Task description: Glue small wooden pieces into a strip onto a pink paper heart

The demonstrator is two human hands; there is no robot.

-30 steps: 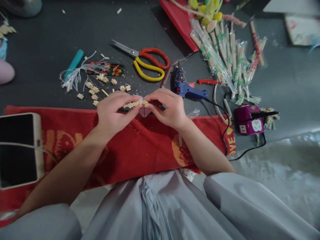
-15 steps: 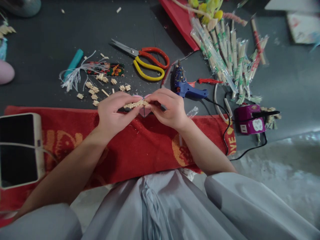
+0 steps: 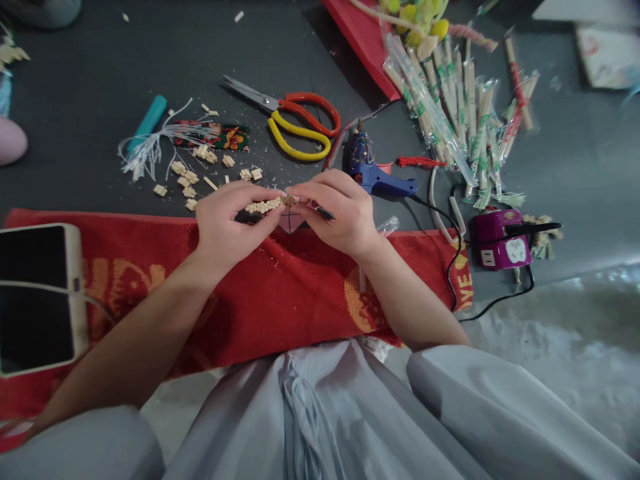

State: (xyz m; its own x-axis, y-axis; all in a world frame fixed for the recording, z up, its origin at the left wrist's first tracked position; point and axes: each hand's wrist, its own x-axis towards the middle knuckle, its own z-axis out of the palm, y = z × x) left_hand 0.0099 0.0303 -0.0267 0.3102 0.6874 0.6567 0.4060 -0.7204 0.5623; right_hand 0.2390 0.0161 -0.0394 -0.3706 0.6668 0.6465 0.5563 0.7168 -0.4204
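Between my hands is a narrow strip of small pale stick pieces (image 3: 264, 206) packed side by side, with a brownish bit at its right end. My left hand (image 3: 225, 223) is closed, pinching the strip between thumb and fingers. My right hand (image 3: 343, 210) is closed too, its fingertips pressed to the brownish right end. A small dark tip shows by the right thumb; I cannot make out what it is. Just below the fingertips a pink piece with dark lines (image 3: 290, 223) is partly hidden. Several pale stick clusters (image 3: 187, 179) lie beyond my left hand.
Red-and-yellow scissors (image 3: 300, 127) and a blue glue gun (image 3: 373, 175) lie beyond my hands. Wrapped sticks (image 3: 445, 100) are heaped at the back right. A purple power socket (image 3: 500, 239) and cords sit right. A phone-like device (image 3: 35, 300) rests on the red towel (image 3: 260, 300).
My right fingers have shifted slightly, uncovering the brownish right end of the strip. Less of the pink piece shows above the fingertips. Both hands keep their grip.
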